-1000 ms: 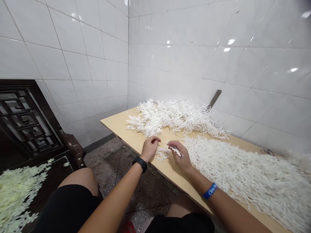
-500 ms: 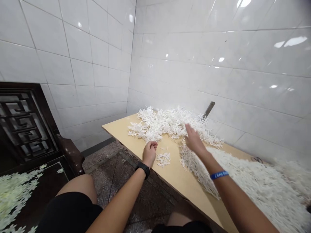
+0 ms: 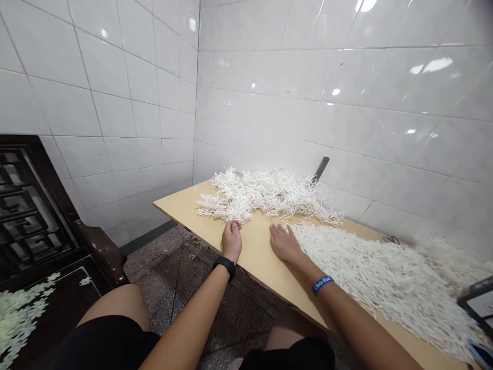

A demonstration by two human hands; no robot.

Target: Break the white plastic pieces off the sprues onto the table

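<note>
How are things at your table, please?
Left hand curled near spiky white heap; right hand open beside thin white slivers. Flat grey strip behind heap.

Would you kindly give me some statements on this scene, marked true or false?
Pale flower-shaped pieces lie on the dark chair. True.
A black watch is on the wrist of the left hand. True.
The left hand is over the chair. False: it is at the edge of the tan tabletop.
The right hand is beside a heap of white pieces. True.
The right arm wears a watch too. False: it wears a blue wristband.
</note>
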